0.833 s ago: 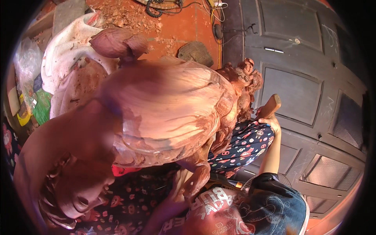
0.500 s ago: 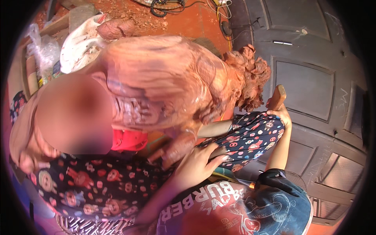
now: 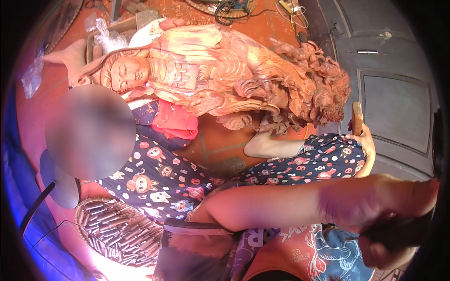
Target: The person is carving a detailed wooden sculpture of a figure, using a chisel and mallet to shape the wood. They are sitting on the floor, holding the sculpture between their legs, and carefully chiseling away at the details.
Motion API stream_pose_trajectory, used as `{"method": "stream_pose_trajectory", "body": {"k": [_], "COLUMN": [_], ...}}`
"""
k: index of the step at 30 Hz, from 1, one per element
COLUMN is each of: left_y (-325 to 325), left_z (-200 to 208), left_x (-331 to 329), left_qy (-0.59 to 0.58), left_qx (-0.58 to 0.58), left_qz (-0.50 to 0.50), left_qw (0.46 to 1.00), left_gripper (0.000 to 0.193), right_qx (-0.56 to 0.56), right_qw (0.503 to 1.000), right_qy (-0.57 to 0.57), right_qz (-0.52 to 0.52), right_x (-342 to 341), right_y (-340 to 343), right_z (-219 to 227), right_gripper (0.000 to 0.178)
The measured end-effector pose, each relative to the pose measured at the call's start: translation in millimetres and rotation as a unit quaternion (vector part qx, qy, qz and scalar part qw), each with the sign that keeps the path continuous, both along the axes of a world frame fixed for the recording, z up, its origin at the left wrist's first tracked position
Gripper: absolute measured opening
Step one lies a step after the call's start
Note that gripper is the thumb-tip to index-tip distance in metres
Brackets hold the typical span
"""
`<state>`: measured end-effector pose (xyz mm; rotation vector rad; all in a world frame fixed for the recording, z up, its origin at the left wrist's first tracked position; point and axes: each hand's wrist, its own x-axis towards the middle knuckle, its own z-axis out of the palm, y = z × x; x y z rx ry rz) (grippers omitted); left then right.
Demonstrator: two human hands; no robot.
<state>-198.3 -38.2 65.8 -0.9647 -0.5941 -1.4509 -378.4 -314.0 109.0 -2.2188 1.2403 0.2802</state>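
A carved wooden statue [image 3: 206,75] of a robed figure lies on its side across the far side of my legs, its head to the left and its ornate base to the right. On my right knee rests my right hand [image 3: 366,136], closed round a short, flat-ended piece of wood [image 3: 357,117] that points up. My left forearm crosses the near foreground, and my left hand [image 3: 403,206] hangs at the right rim, smeared by motion. Something dark lies by its fingers; I cannot make out whether it is held.
A round basket [image 3: 80,220] full of metal chisels [image 3: 122,232] stands at the lower left. Red cloth [image 3: 176,122] lies by the statue's near side. Grey panelled doors [image 3: 393,107] rise at the right. Wood chips and a coiled black cord [image 3: 225,11] are on the tiled floor behind.
My left hand has risen from my lap and swung right, close to the camera. The view has shifted, bringing in the statue's carved face and the chisel basket. My right hand stays on the knee.
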Motion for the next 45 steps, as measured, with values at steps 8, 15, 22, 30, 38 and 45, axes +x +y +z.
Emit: {"method": "stream_pose_trajectory", "body": {"k": [8, 15, 22, 30, 38, 45], "left_y": [0.9, -1.3, -14.5, -7.5, 53.6, 45.3], "left_z": [-2.0, -5.3, 3.3, 5.7, -2.3, -8.0], "left_x": [-39.8, -56.5, -54.2, -13.3, 130.5, 188.5], "left_qy": [-0.159, -0.254, -0.33, -0.555, -0.78, -0.853], "left_qx": [0.024, 0.06, 0.058, 0.068, 0.374, 0.264], "left_qz": [0.007, 0.008, 0.04, 0.149, 0.481, 0.45], "left_qw": [0.987, 0.965, 0.941, 0.815, 0.143, -0.02], "left_gripper": [0.06, 0.055, 0.051, 0.047, 0.056, 0.064], "right_qx": [0.057, 0.072, 0.008, -0.05, -0.012, -0.002], "right_qw": [0.99, 0.988, 0.999, 0.999, 0.999, 0.998], "right_qy": [-0.056, -0.081, -0.034, 0.017, -0.043, -0.026], "right_qz": [-0.117, -0.106, -0.041, -0.008, -0.028, -0.051], "right_x": [-27.1, -36.1, -36.1, -47.3, -34.5, -22.4], "right_y": [7.7, 4.4, -15.2, -23.1, -17.1, -16.4], "right_z": [-5.4, -16.2, -8.1, -4.8, -6.7, -8.7], "right_gripper": [0.056, 0.064, 0.069, 0.071, 0.074, 0.076]}}
